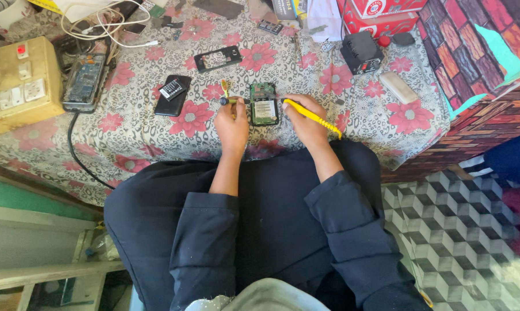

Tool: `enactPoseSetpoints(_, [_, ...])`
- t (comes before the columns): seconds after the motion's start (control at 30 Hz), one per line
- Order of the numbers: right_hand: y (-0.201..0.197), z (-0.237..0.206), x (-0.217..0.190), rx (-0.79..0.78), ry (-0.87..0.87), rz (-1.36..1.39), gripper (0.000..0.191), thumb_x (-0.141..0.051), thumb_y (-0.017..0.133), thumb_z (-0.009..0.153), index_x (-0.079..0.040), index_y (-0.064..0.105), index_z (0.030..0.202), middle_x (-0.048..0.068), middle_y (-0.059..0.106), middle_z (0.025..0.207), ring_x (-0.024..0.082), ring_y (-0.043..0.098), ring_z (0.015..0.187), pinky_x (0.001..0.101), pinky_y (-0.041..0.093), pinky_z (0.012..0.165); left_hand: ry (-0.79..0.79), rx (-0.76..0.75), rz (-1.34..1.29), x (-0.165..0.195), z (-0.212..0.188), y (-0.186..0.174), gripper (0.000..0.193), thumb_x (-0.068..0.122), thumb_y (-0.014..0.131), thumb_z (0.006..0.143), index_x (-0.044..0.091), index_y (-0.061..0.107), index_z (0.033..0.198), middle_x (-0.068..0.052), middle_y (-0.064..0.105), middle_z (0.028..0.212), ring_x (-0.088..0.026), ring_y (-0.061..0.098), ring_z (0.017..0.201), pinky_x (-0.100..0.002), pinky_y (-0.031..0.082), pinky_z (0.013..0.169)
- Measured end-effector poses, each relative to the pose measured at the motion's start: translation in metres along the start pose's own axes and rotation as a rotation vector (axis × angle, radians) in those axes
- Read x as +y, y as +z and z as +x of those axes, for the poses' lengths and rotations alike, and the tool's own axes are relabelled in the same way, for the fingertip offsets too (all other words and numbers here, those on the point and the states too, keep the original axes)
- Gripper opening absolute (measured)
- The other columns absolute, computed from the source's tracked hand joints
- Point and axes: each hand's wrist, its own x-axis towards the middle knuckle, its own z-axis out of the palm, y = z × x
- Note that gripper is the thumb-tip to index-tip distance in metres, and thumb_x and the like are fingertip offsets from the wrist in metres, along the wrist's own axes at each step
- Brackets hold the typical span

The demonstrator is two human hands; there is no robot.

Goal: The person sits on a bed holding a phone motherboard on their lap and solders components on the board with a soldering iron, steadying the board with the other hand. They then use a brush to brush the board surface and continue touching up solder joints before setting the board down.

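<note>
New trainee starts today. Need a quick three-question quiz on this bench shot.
1. True or false: the right hand holds a yellow tool.
2. What lies between the two hands? A) opened phone B) black box C) wall-socket board
3. Which hand is nearer the black battery?

Key: 1 true. 2 A. 3 the left hand, which grips a small dark-tipped tool beside the phone on the floral cloth.

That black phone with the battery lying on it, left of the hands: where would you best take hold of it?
Probably by its two long edges, near the lower end. The black phone lies flat on the flowered cloth, tilted slightly, with a loose battery resting on its upper part. Coming from above and closing on the bare lower half avoids the battery. The left hand is nearest to it.
</note>
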Motion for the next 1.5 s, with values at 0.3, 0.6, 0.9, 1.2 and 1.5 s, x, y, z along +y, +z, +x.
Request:
enactPoseSetpoints(0.3, [-0.001,0.001,0.0,-0.017,-0.073,-0.019,0.019,-0.007,0.074,0.093,-0.005,0.075,0.112,0.006,0.074,0.107,0.014,0.07,0.098,0.0273,0.055,0.087,0.11,0.034,-0.004,0.002,0.001,-0.003,0.015,0.008,0.064,0.091,0.004,0.071,0.103,-0.004,0.067,0.078,-0.012,0.063,0.068,-0.032,0.051,0.064])
enactPoseSetpoints(0.6, [-0.001,0.0,-0.001,-0.022,-0.075,-0.01,0.018,-0.009,0.074,0.094,-0.005,0.075,0.111,0.006,0.074,0.107,0.014,0.07,0.098,0.0268,0.055,0.086,0.029,0.039,-0.024,0.008,-0.001,-0.002,0.015,0.017,0.065,0.098,0.004,0.071,0.102,-0.002,0.067,0.076,-0.011,0.063,0.068,-0.03,0.05,0.065])
enactPoseSetpoints(0.9, [0.0,0.001,-0.001,-0.022,-0.061,-0.022,0.019,-0.01,0.075,0.094,-0.005,0.075,0.112,0.006,0.073,0.105,0.014,0.069,0.096,0.0271,0.054,0.085,0.043,0.041,-0.06,0.002,-0.001,0.0,0.014,0.015,0.064,0.099,0.003,0.071,0.103,-0.002,0.063,0.075,-0.01,0.056,0.066,-0.03,0.047,0.062])
enactPoseSetpoints(1.2, [0.001,0.003,0.007,-0.001,-0.027,0.008,0.018,-0.011,0.075,0.094,-0.005,0.076,0.111,0.004,0.074,0.104,0.01,0.069,0.094,0.0255,0.054,0.084,0.06,0.048,0.03,-0.003,0.0,0.002,0.017,0.017,0.066,0.099,0.003,0.073,0.107,-0.001,0.062,0.071,-0.01,0.053,0.062,-0.03,0.045,0.059])
enactPoseSetpoints(1.5, [0.001,0.002,0.004,-0.003,0.083,0.036,0.02,-0.013,0.074,0.094,-0.005,0.076,0.112,0.002,0.074,0.1,0.006,0.064,0.082,0.0228,0.052,0.073,0.07,0.036,0.042,0.002,-0.001,0.0,0.019,0.018,0.066,0.1,0.003,0.073,0.108,-0.003,0.062,0.069,-0.01,0.054,0.06,-0.031,0.046,0.058])
